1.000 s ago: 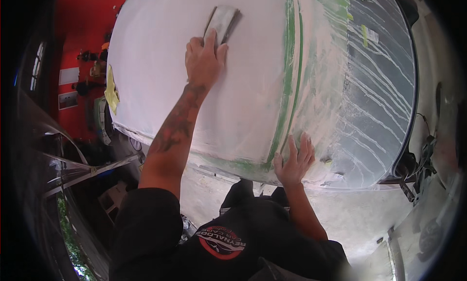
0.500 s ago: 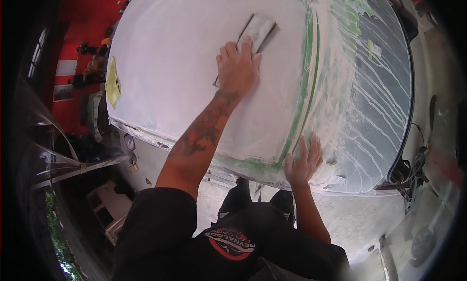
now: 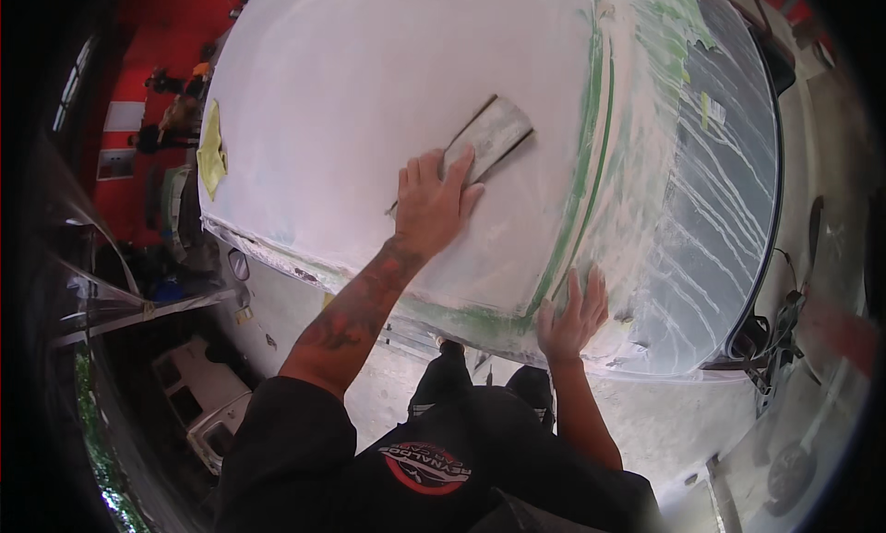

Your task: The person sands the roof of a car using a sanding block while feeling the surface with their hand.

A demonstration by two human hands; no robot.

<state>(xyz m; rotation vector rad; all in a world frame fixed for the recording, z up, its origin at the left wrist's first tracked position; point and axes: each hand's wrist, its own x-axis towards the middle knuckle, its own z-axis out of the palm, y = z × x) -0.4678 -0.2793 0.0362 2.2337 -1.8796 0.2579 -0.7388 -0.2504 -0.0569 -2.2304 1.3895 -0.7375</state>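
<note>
A long, pale sanding block lies flat and slantwise on a broad car body panel coated in dusty white. My left hand is closed over the block's near part, hiding much of it; the far end sticks out beyond my fingers. Near the panel's front right corner, my right hand rests with fingers stretched and slightly apart, holding nothing. A green stripe runs along the panel just left of that hand and beyond it.
A yellow cloth lies at the panel's left edge. On the right, a dark windshield carries whitish drip streaks. Below the panel's near edge is pale floor. Dark clutter and a white vehicle part stand at lower left.
My left hand has drawn the sanding block nearer to me, and the block is turned more toward the right. My right hand stays at the corner.
</note>
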